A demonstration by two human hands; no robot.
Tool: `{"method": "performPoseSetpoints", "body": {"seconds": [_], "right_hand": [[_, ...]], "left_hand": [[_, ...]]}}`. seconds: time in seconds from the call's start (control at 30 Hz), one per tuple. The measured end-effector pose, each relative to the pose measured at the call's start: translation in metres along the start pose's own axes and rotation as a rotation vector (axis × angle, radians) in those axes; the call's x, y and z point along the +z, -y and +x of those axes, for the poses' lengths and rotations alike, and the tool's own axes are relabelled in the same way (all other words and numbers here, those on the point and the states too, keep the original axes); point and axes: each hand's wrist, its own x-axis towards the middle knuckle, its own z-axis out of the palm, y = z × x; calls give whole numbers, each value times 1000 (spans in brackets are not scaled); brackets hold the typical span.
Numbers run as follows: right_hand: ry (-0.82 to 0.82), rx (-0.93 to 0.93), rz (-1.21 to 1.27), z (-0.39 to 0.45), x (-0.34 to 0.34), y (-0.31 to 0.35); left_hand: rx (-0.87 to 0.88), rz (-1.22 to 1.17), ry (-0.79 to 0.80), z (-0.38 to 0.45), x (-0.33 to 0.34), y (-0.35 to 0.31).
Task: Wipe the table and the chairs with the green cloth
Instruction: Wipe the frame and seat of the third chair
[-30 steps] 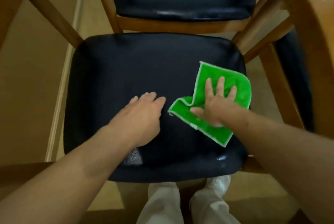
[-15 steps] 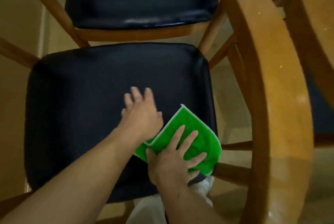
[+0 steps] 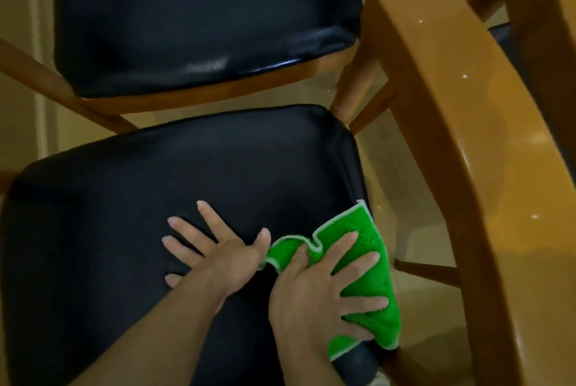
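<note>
Half the green cloth lies beneath the right hand, fingers spread.

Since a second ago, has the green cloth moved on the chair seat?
Yes. The green cloth slid from mid-seat toward the front right corner of the chair seat, now overhanging its right edge under the right hand.

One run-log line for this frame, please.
wiping chair seat | right hand presses green cloth at seat's right edge | left hand flat on seat

a dark padded chair seat carries a green cloth at its right edge, beside a wooden armrest.
</note>
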Motion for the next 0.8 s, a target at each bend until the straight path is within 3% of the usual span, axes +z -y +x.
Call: {"method": "performPoseSetpoints", "body": {"seconds": [0.07,0.2,0.33,0.47,0.63,0.7,0.8], "right_hand": [[-21,-15,41,24,-17,16],[-14,-216,70,86,-53,86],[-85,-286,12,85,-42,140],[-127,-405,-7,76,-36,95],[-42,-93,75,44,-37,45],[-2,-121,72,34,-36,31],[62,-191,257,24,-41,17]], "left_hand": [[-36,26,27,1,1,-5],[-105,73,20,5,3,-12],[-126,81,-9,8,6,-12],[-146,76,-6,8,5,-15],[-156,65,-7,9,5,-16],[-165,54,-30,9,6,-14],[-127,81,-96,12,10,-13]]}}
